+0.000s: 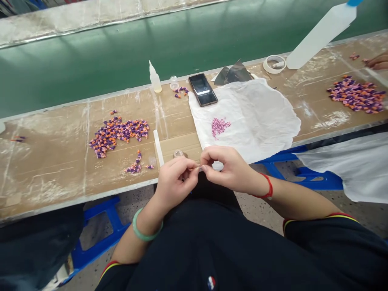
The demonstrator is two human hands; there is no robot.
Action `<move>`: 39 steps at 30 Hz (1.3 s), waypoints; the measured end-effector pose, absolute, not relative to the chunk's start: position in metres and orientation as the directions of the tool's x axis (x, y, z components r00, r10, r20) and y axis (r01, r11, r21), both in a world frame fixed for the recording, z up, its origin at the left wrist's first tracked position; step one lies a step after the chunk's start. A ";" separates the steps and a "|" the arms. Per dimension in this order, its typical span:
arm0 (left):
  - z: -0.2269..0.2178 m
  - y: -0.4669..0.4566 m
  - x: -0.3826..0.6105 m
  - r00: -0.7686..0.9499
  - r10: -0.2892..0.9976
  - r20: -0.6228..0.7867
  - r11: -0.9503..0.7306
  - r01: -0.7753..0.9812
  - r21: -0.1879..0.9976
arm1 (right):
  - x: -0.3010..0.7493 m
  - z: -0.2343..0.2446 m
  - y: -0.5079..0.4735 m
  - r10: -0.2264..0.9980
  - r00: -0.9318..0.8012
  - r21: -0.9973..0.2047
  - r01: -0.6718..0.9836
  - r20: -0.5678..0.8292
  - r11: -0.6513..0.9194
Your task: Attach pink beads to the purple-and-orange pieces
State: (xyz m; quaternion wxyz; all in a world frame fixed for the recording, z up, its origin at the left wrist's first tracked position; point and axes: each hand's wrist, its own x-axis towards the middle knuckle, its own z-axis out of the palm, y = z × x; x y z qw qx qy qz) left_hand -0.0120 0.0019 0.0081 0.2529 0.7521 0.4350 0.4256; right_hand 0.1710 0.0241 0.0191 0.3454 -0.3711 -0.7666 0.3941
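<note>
At the table's front edge my left hand and my right hand meet fingertip to fingertip. Both are closed in a pinch around something too small to make out. Just beyond them a small clear round container and a white strip sit on a piece of cardboard. To the left lies a heap of small purple, orange and pink pieces, with a smaller cluster of the same pieces nearer me. Tiny pink bits are spread on a white cloth to the right.
Along the far edge stand a dropper bottle, a phone, dark triangular sheets, a tape roll and a tall white bottle. Another heap of pieces lies right, near another person's hand. Blue stools are below.
</note>
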 end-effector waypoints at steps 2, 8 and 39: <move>0.010 0.003 -0.015 0.255 0.896 0.364 -0.439 0.384 0.812 | 0.169 0.020 0.026 0.837 -0.511 -0.884 0.277 0.196 0.376; 0.007 0.001 -0.033 0.178 0.972 0.155 -0.173 0.089 0.981 | 0.165 0.025 0.032 0.795 -0.590 -0.919 0.224 0.136 0.324; -0.035 -0.007 -0.064 0.001 0.972 -0.236 0.226 -0.296 0.928 | 0.124 0.021 0.092 0.624 -0.781 -0.418 0.579 -0.036 0.700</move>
